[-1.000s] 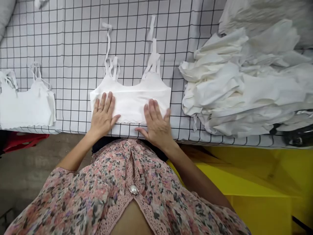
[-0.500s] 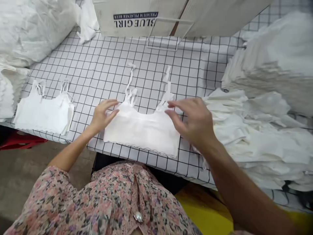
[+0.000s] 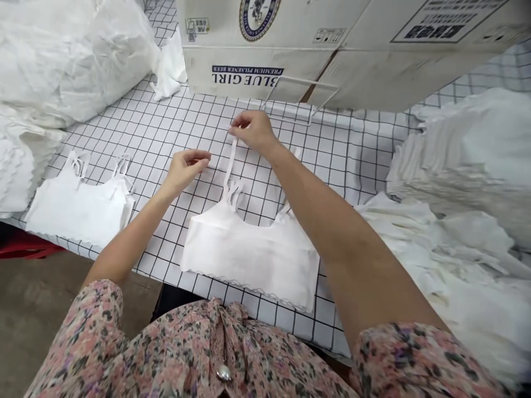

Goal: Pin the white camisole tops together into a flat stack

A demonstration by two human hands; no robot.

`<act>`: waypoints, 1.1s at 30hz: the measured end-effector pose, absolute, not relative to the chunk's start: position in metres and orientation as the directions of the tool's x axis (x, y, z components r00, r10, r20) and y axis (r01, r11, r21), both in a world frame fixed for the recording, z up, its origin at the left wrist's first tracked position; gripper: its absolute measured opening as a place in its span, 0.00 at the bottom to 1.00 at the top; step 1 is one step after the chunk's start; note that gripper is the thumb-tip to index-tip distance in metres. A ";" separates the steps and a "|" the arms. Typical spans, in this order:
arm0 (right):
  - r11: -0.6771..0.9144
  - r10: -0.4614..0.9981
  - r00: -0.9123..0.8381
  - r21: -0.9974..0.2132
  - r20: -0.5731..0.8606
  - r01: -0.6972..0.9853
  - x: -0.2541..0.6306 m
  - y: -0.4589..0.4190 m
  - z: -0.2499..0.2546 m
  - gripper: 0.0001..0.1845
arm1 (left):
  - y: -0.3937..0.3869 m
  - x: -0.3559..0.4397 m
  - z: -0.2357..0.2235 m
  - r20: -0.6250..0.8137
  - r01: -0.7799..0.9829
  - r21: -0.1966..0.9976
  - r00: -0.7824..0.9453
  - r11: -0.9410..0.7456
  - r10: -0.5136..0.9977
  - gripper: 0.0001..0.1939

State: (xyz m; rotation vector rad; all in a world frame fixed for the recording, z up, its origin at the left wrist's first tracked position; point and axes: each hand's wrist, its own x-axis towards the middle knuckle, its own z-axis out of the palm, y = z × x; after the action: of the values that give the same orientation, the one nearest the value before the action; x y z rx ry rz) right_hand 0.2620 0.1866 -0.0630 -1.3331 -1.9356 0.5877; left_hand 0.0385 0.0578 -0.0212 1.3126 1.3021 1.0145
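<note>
I can see from here a carton (image 3: 307, 61), its BLUE GIRL lettering upside down, standing on the checked cloth (image 3: 166, 121); a white wire rack (image 3: 309, 83) at its front; a bulky white bundle (image 3: 74, 55) leftward, a white scrap (image 3: 170, 69) between; something red (image 3: 25, 249), which I can't identify, below the cloth's left edge; bare floor (image 3: 53, 304).

The right hand (image 3: 254, 130) pinches a strap (image 3: 231, 164) of the white top (image 3: 251, 251).
</note>
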 end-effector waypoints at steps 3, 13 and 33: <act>0.469 0.883 -0.242 -0.729 0.402 0.498 0.271 0.143 -0.032 0.04 | 0.059 0.039 -0.013 -0.215 -0.025 0.975 0.151 0.222 0.965 0.12; 0.773 0.634 -0.526 -0.477 0.566 0.419 0.287 0.001 -0.007 0.09 | -0.021 0.065 0.009 -0.352 -0.172 0.880 0.390 0.443 0.851 0.20; 0.274 0.935 -0.309 -0.911 0.176 0.308 0.293 -0.066 -0.025 0.08 | -0.078 0.066 -0.041 0.281 0.359 0.849 0.314 -0.387 0.907 0.13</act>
State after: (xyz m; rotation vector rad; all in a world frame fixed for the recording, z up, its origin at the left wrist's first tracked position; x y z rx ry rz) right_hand 0.2928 -0.0663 -0.0247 -1.1320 -1.7810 1.0371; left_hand 0.0658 -0.0783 -0.0414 1.9013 1.1204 1.0273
